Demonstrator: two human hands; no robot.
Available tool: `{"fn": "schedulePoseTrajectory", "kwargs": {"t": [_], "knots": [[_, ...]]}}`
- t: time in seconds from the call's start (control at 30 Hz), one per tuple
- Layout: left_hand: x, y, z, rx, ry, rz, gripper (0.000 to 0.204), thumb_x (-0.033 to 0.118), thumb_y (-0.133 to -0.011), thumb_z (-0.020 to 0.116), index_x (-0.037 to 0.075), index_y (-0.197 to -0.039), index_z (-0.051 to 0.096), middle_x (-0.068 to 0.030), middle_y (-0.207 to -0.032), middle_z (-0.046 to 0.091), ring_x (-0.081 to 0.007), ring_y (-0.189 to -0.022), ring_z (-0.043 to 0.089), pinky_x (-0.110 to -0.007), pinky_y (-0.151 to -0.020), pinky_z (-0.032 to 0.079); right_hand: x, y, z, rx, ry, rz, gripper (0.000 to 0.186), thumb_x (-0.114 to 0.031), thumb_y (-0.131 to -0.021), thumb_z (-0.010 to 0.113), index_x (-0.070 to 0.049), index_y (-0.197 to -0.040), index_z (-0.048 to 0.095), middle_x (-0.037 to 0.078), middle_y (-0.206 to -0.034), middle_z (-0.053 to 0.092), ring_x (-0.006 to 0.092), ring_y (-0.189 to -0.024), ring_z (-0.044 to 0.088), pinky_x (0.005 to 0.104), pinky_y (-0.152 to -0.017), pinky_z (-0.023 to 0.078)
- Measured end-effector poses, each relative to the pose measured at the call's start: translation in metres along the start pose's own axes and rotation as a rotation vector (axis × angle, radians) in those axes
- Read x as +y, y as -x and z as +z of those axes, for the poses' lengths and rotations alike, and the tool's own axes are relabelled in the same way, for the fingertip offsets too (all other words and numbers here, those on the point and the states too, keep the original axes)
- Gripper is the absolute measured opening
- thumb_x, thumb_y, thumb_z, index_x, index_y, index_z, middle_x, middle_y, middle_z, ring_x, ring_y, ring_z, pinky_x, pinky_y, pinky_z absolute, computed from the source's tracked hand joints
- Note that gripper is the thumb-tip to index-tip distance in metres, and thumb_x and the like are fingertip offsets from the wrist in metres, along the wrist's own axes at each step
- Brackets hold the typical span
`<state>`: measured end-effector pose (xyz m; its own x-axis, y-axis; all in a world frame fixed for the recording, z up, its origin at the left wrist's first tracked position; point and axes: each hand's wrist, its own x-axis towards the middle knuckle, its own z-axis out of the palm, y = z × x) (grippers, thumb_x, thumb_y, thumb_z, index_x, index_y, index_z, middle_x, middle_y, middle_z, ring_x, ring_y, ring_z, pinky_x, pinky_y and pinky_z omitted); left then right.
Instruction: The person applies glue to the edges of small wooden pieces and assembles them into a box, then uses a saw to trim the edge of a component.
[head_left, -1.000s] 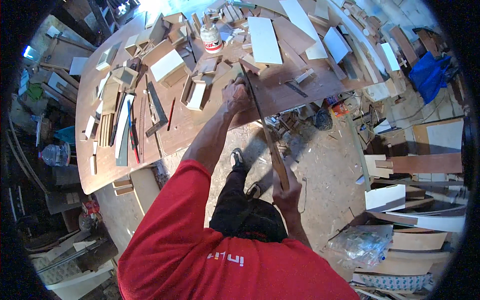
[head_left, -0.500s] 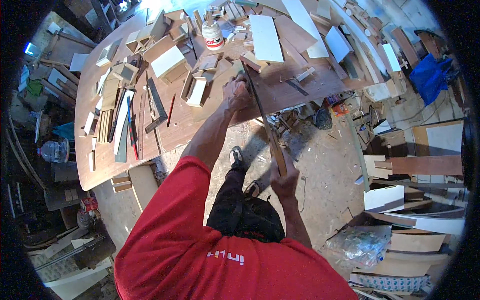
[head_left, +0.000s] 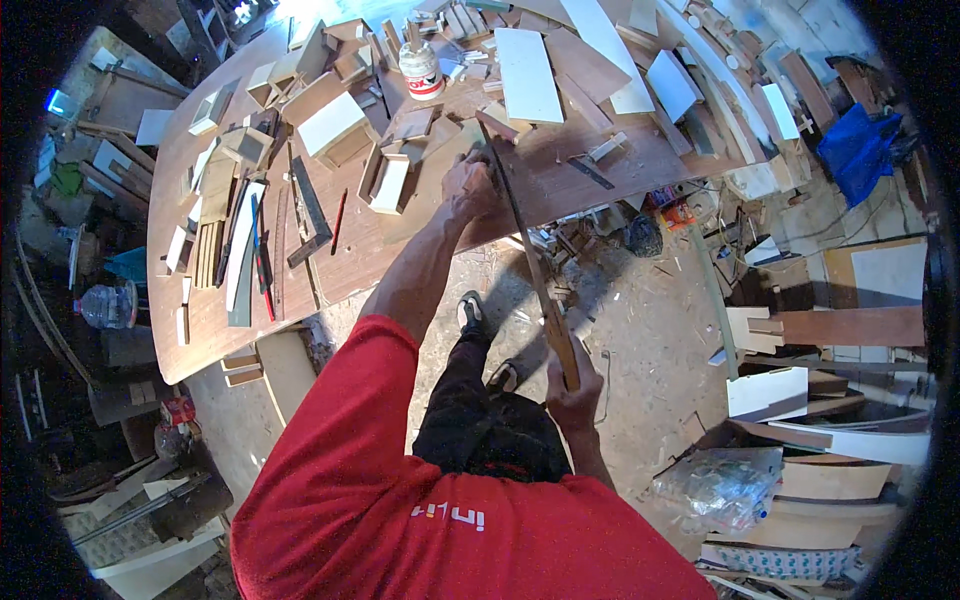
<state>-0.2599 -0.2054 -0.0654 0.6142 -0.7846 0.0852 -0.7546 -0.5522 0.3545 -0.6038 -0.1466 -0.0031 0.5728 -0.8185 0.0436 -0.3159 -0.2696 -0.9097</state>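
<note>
My right hand (head_left: 576, 396), low and off the table's front edge, is closed round the wooden handle of a handsaw (head_left: 533, 268). The long thin blade slants up and away over the table edge, its far end beside a small wood strip (head_left: 498, 127). My left hand (head_left: 468, 186) rests on the table near the front edge, just left of the blade. Its fingers are curled down, and whatever lies under them is hidden. A small open wooden box (head_left: 388, 183) with a white panel stands left of that hand.
The wooden table (head_left: 370, 262) bears a red pencil (head_left: 339, 222), a dark try square (head_left: 307, 212), a white glue jar (head_left: 421, 72) and several wood offcuts. A white board (head_left: 528, 77) lies at the back. Wood panels (head_left: 850, 330) are stacked at right.
My right hand has drawn the saw back toward me and slightly right, away from the table. My left hand stays in nearly the same place.
</note>
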Motion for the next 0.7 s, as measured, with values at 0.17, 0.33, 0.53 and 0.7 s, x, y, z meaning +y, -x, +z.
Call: {"fn": "schedulePoseTrajectory", "kwargs": {"t": [0.17,0.33,0.53,0.7], "knots": [[0.002,-0.002,0.002,-0.04,0.029,0.0,0.03,0.021,-0.074,0.063,0.012,-0.103,0.064,-0.0133,-0.099,0.064,-0.0354,-0.1,0.057,-0.046,-0.079,0.052,0.01,-0.033,0.016,0.015,0.015,-0.067,0.029,-0.012,-0.089,0.058,0.002,-0.115,0.059,0.024,-0.092,0.067,0.0259,-0.085,0.069,0.0351,-0.067,0.052],[0.003,-0.002,0.002,-0.05,0.015,0.009,0.032,0.021,-0.075,0.061,0.015,-0.107,0.063,-0.0112,-0.101,0.064,-0.0344,-0.099,0.056,-0.046,-0.08,0.051,0.006,-0.007,0.002,-0.007,0.02,0.02,0.037,-0.011,-0.086,0.058,0.003,-0.12,0.056,0.022,-0.094,0.067,0.0315,-0.08,0.07,0.0358,-0.067,0.054],[0.006,-0.001,-0.001,0.079,0.057,0.051,0.031,0.02,-0.076,0.06,0.015,-0.106,0.063,-0.0121,-0.097,0.065,-0.035,-0.097,0.058,-0.045,-0.075,0.052,0.008,-0.044,0.017,-0.097,0.056,0.032,0.036,-0.007,-0.088,0.057,0.008,-0.121,0.055,0.022,-0.104,0.067,0.0263,-0.096,0.068,0.0343,-0.08,0.053],[0.006,-0.001,-0.007,-0.039,0.054,-0.03,0.03,0.02,-0.076,0.059,0.014,-0.106,0.062,-0.0132,-0.1,0.064,-0.0347,-0.097,0.057,-0.043,-0.076,0.051,0.012,0.006,-0.002,0.031,0.003,-0.048,0.034,-0.01,-0.089,0.056,0.005,-0.12,0.057,0.021,-0.101,0.067,0.0247,-0.088,0.068,0.0362,-0.071,0.053]]}}
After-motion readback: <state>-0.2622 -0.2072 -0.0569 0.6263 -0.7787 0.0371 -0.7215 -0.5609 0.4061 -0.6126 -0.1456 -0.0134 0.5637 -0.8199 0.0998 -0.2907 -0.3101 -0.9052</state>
